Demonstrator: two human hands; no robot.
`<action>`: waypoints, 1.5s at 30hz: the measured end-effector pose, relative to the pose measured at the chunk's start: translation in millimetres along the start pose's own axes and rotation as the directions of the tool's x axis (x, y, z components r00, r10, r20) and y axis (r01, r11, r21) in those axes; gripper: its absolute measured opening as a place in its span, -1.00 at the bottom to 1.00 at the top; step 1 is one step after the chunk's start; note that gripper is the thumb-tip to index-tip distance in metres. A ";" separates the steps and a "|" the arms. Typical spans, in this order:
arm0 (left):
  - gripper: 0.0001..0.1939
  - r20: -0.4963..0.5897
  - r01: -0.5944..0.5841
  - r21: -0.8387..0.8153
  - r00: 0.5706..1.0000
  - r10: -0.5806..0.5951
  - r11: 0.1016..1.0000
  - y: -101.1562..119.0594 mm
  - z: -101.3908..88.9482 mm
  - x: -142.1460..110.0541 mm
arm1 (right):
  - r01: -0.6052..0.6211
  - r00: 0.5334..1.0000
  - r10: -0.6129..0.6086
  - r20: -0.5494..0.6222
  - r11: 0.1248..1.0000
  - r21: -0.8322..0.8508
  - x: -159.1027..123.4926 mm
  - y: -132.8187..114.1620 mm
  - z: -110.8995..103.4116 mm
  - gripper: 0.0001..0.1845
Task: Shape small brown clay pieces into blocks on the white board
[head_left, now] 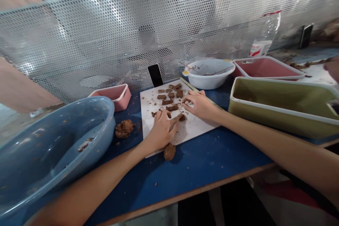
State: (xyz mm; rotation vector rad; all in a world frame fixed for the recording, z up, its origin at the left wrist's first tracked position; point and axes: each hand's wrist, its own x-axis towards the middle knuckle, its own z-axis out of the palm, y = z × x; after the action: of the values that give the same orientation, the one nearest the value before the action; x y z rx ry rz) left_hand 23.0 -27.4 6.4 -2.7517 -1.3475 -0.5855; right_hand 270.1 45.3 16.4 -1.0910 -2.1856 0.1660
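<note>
My left hand (pixel 162 130) rests over the white paper sheet (pixel 192 130), fingers bent and apart. One outstretched digit reaches a small brown clay-like piece (pixel 182 117). To the right, my right hand (pixel 199 105) curls thumb and fingertips together in a pinch just above the sheet; whatever lies between the tips is too small to make out. Several shaped brown pieces (pixel 171 95) sit in rough rows beyond the hands, with an elongated one (pixel 172 107) between them. A rounded brown lump (pixel 169 152) lies by the sheet's near edge, below my left wrist.
At left are a large blue basin (pixel 107 107), a small pink tub (pixel 123 99) and a brown lump (pixel 124 128). A phone (pixel 155 75) leans on the perforated metal screen (pixel 111 42). Rightward stand a white basin (pixel 212 82), pink tray (pixel 267 67), green bin (pixel 275 113) and bottle (pixel 267 35).
</note>
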 end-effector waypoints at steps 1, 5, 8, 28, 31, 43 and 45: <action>-0.52 0.001 -0.003 0.007 1.000 0.003 1.000 0.1 0.5 -0.2 | -0.004 1.000 0.004 0.001 1.000 0.001 -0.2 0.1 -0.1 -0.81; -0.53 0.002 -0.015 0.025 1.000 0.015 1.000 0.9 1.4 -1.1 | -0.007 1.000 0.007 0.006 1.000 0.007 -0.9 -0.9 -1.9 -0.80; -0.49 -0.076 -0.026 -0.001 0.997 0.026 1.000 1.5 -0.6 -1.0 | -0.019 1.000 0.019 -0.011 1.000 0.008 -0.5 -0.7 -4.0 -0.78; -0.68 -0.015 0.202 -0.204 0.978 -0.209 0.958 4.6 -8.6 -7.3 | -0.136 0.951 0.124 -0.282 0.990 -0.024 5.2 14.8 -26.4 -0.34; -0.69 -0.018 0.179 -0.230 0.982 -0.188 0.957 4.7 -9.0 -8.3 | -0.122 0.967 0.110 -0.228 0.992 -0.039 4.4 13.1 -24.6 -0.29; -0.60 0.008 0.139 -0.135 0.990 -0.139 0.981 10.0 -15.3 -7.6 | -0.030 0.996 0.032 -0.082 0.999 0.019 2.9 13.2 -15.0 -0.79; -0.58 -0.007 0.121 -0.097 0.993 -0.122 0.988 10.2 -16.7 -7.3 | -0.025 0.998 0.026 -0.056 1.000 0.018 2.3 12.2 -14.5 -0.80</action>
State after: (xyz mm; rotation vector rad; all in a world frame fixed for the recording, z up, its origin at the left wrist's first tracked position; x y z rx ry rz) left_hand 21.4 -42.3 20.9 -2.7487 -1.5322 -0.6902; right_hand 286.2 52.3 23.8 -1.1015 -2.1174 0.1641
